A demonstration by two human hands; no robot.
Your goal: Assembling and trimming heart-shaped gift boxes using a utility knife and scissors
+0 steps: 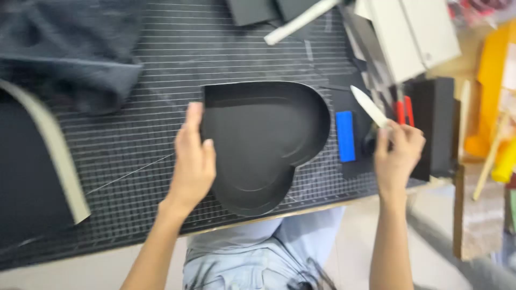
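A black heart-shaped box (263, 142) lies open side up on a black gridded cutting mat (134, 145). My left hand (193, 161) rests on the box's left rim, fingers on the edge. My right hand (398, 153) is to the right of the box and holds a white flat bone-folder tool (368, 106), its pointed end aimed up and left. A blue rectangular block (345, 136) lies between the box and my right hand.
Dark grey fabric (70, 48) is bunched at the back left. A black board with a pale edge (48, 156) lies at the left. Red-handled tools (404, 110), black boards, a white tube (301, 21) and grey-white boards (408, 32) crowd the back right.
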